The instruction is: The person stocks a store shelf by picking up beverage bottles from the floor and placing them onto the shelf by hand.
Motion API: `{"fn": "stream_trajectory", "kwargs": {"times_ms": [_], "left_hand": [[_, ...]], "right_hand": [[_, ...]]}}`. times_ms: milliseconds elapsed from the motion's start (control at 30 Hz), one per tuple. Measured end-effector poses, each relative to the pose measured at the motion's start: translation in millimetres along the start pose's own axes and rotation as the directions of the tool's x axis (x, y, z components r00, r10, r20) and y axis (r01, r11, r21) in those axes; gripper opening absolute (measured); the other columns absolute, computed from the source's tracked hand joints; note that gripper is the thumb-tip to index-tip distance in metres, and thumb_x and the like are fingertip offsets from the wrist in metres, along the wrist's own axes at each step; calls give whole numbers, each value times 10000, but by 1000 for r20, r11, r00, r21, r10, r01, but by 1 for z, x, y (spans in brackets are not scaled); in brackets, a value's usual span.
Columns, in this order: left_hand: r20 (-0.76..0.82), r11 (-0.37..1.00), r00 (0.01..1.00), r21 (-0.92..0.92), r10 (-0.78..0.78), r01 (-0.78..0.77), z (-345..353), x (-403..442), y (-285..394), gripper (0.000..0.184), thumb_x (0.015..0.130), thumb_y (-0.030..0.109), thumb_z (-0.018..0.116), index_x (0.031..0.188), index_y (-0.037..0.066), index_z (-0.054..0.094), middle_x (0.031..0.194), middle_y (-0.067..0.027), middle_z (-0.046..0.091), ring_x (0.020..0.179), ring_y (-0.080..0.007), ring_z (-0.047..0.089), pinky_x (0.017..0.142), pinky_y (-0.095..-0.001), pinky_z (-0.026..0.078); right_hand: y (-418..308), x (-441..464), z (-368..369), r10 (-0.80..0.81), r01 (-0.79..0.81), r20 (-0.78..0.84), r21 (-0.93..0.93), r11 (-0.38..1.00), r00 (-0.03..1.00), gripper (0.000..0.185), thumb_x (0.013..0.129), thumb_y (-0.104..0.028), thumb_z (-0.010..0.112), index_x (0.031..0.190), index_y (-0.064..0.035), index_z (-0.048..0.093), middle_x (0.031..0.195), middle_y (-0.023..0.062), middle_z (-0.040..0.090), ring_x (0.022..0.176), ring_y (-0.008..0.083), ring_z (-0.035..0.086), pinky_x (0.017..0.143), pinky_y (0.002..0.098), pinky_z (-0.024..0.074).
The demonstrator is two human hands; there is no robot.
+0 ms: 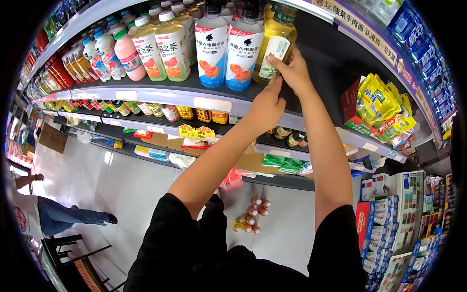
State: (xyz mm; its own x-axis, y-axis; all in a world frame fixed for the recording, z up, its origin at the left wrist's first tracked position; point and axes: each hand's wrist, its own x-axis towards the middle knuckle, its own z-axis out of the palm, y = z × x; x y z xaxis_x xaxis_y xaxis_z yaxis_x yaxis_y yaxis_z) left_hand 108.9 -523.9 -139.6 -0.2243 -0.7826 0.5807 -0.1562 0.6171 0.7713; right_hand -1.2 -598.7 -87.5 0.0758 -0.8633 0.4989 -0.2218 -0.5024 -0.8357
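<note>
A bottle of yellow-green tea (279,36) with a dark cap and white label stands on the upper shelf, at the right end of the front row. My right hand (294,73) is closed round its lower right side, the thumb across the label. Below it, my left hand (267,107) has its fingers bunched and their tips at the bottle's base; some fingers are hidden behind the hand. Just left of the tea stand two electrolyte water bottles (243,61) with orange fruit on their labels. Two fruit tea bottles (170,51) stand further left.
Right of the tea is dark shelf surface (331,63), then a red-green box of yellow packets (377,104). Lower shelves hold sauce bottles (185,113) and packages. Several bottles (252,211) stand on the floor near my feet. Another person (68,214) is at the left, by a chair (85,272).
</note>
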Motion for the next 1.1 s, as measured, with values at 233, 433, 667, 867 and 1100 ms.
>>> {"fn": "stream_trajectory", "kwargs": {"times_ms": [233, 433, 667, 867, 1100], "left_hand": [[178, 863, 970, 449, 166, -230, -28, -31, 7, 355, 715, 70, 527, 1056, -25, 554, 1125, -215, 542, 1077, -355, 491, 935, -411, 375], [318, 760, 924, 542, 210, -359, -35, -30, 9, 429, 684, 115, 588, 1095, 4, 528, 1138, -180, 537, 1074, -307, 490, 919, -410, 366], [448, 769, 883, 514, 137, -380, -41, -18, 12, 439, 688, 107, 576, 1109, 5, 504, 1161, -195, 523, 1080, -319, 502, 914, -420, 391], [471, 786, 871, 482, 140, -387, -40, -9, 23, 462, 650, 90, 566, 1096, -9, 500, 1081, -226, 553, 1012, -334, 532, 887, -427, 401], [448, 718, 883, 570, 137, -400, -29, -17, 17, 460, 672, 130, 578, 1105, -5, 500, 1065, -218, 548, 998, -345, 530, 861, -437, 415]], "right_hand": [[-5, -12, 0, -51, 48, -34, -84, 995, 998, 718, 694, -170, 755, 1261, 17, 355, 1135, 153, 537, 1089, 218, 496, 906, 327, 404], [-35, -48, -16, -84, 27, -194, -279, 960, 977, 708, 724, -246, 698, 1292, -3, 353, 1184, 229, 483, 1090, 332, 478, 918, 403, 388], [-45, -116, -33, -135, 131, 69, -833, 538, 989, 416, 721, -205, 656, 1086, -43, 539, 1126, 153, 515, 1021, 322, 487, 950, 437, 341], [-24, -148, -26, -109, 70, 27, -909, 411, 994, 400, 757, -286, 596, 1075, -49, 542, 1130, 147, 496, 1075, 303, 451, 976, 513, 281], [-33, -153, -26, -1, 15, 16, -895, 446, 1000, 458, 721, -191, 610, 1142, -45, 506, 1166, 154, 482, 1097, 309, 454, 1007, 497, 262]]}}
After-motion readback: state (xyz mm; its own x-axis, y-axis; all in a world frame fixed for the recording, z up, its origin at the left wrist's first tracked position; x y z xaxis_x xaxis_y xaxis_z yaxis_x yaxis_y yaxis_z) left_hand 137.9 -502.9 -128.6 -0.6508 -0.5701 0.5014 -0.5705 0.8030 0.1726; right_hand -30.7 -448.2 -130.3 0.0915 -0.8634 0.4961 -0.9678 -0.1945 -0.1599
